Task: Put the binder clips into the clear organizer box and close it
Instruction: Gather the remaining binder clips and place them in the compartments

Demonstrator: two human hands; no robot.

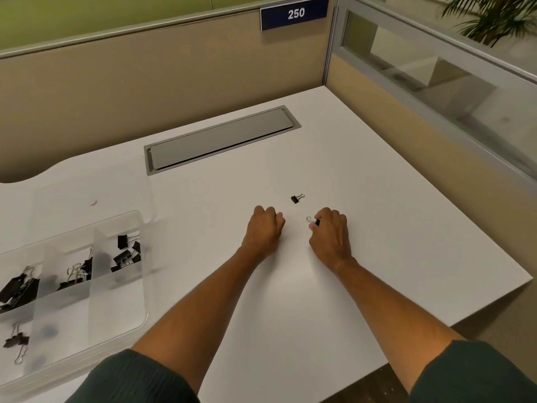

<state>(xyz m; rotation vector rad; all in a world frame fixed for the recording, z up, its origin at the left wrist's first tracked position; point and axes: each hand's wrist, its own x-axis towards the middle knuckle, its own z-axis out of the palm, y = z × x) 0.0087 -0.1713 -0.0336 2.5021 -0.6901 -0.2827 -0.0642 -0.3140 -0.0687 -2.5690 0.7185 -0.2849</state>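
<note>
**Two hands at mid-desk, one binder clip loose beyond them**

Head view: Both forearms are reaching out over the white desk (377,199), dark green sleeves showing at the near edge. The left hand (266,225) is resting on the desk with its fingers curled into a loose fist; whether anything is lying inside it cannot be told. The right hand (329,231) is sitting just to the right of it, its fingertips pinching a small binder clip (313,221), whose silver wire handle is poking out toward the left. A second, loose binder clip (297,198) is lying on the desk just beyond the gap between the two hands, touching neither.

The clear organizer box (136,225) is lying open at the near left, well apart from the hands, its lid (87,196) spreading out flat on the far side. Frosted dividers are splitting it into compartments, and black clips in the box (126,253) are piling up in several of them, with one more lying in a nearer compartment at the left edge.

Farther back, a grey cable hatch (220,139) is sitting flush in the desk. A blue sign (295,13) reading 250 is hanging on the beige partition (145,88).
</note>
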